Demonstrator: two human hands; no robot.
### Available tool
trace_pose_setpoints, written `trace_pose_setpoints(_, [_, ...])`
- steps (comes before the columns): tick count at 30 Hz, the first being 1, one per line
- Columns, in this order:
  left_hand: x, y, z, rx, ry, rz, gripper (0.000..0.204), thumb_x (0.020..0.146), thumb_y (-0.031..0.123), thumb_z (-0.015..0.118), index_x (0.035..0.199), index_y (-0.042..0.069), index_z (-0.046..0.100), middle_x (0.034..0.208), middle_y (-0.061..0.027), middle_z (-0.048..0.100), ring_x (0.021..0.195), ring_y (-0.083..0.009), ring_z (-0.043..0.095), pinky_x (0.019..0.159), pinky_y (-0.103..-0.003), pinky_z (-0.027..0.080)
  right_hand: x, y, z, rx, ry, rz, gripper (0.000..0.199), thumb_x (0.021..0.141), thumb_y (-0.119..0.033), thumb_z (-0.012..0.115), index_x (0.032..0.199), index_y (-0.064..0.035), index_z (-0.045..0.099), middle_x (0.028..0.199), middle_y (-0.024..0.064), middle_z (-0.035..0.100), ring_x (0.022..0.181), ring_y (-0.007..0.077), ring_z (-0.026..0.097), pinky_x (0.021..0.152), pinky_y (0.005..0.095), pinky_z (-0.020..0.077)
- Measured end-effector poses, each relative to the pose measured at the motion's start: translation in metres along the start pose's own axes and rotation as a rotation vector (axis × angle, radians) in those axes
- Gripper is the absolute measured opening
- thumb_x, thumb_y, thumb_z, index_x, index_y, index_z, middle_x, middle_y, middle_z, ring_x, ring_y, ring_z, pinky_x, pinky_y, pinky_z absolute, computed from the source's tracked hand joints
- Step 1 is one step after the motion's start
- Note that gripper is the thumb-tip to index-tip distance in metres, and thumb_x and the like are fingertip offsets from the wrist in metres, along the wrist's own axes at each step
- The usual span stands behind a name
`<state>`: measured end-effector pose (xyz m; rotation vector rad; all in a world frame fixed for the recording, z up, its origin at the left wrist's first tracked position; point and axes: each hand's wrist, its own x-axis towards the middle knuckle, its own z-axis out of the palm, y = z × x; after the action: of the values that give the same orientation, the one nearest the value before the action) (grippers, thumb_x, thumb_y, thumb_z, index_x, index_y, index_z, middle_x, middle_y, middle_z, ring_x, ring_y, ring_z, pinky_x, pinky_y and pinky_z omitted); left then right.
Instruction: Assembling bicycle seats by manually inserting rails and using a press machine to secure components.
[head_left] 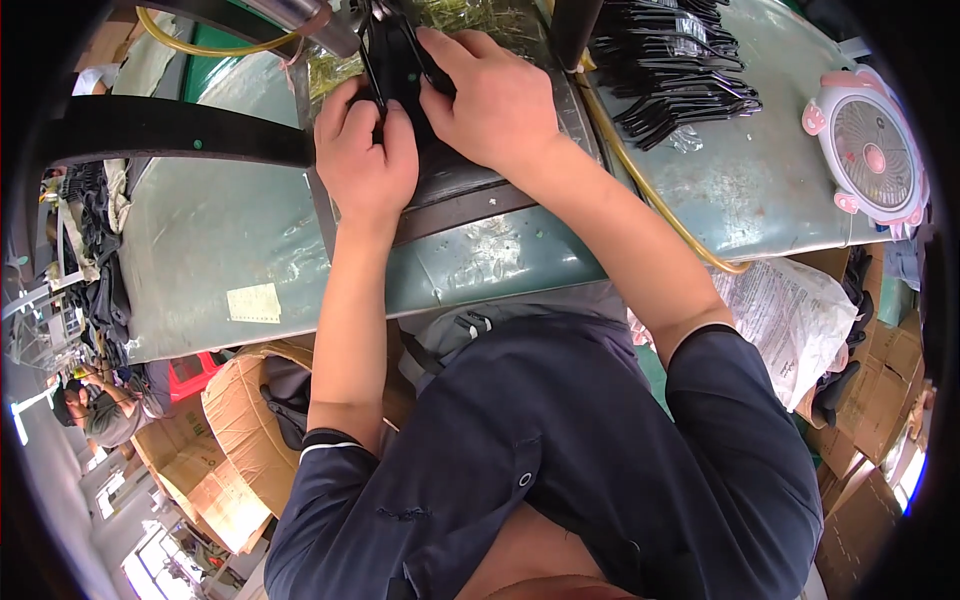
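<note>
At the top middle, under a metal cylinder (312, 25), a black, partly glossy piece (405, 70) lies between my two hands. Its exact kind does not show. My left hand (368, 160) has curled fingers and the thumb closed on its near left edge. Over its right side, my right hand (500, 100) grips with bent fingers and thumb. The fingertips are partly hidden by the piece. Beneath both hands is a dark plate (450, 215) with a raised metal border, and patches of crumpled yellowish clear film (340, 72) show around it.
Dark machine arms (190, 130) reach in from the left, and a yellow hose (640, 170) runs along the right. Several glossy black parts (680, 85) are piled right of the plate. A pink-white fan (868, 150) stands on the green table (220, 220). Cardboard boxes (205, 465) stand below; another person (110, 410) sits far left.
</note>
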<state>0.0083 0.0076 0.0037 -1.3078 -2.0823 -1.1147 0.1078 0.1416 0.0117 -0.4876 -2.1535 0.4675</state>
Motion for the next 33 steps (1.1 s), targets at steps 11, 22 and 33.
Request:
trace_pose_setpoints(11, [-0.009,0.005,-0.002,-0.199,0.162,-0.037,0.046,0.085,0.018,0.082,0.122,0.003,0.06,0.137,-0.0254,0.059,0.122,-0.0404,0.062,0.101,-0.043,0.052,-0.012,0.003,-0.015,0.141,-0.008,0.01,0.075,0.092,-0.049,0.076,0.14,0.0067,0.058,0.123,0.0292,0.069,0.107,0.044,0.071,0.091,0.049,0.0589])
trace_pose_setpoints(22, [-0.006,0.032,-0.06,-0.508,-0.317,-0.519,0.043,0.088,0.014,0.079,0.126,-0.002,0.064,0.121,-0.0161,0.075,0.102,-0.0249,0.073,0.092,-0.035,0.058,-0.026,0.023,-0.111,0.269,-0.22,-0.285,0.072,0.079,-0.004,0.069,0.15,-0.0028,0.054,0.137,0.0206,0.066,0.127,0.0437,0.062,0.113,0.0466,0.0481])
trace_pose_setpoints(33, [-0.015,0.048,-0.113,-1.36,-0.483,-0.606,0.026,0.103,0.004,0.064,0.127,-0.005,0.06,0.119,-0.0233,0.074,0.103,-0.0284,0.077,0.087,-0.037,0.062,0.015,0.123,-0.196,0.824,0.128,0.847,0.047,0.097,-0.025,0.076,0.128,0.0075,0.062,0.102,0.0132,0.074,0.087,0.0236,0.075,0.087,0.0353,0.0588])
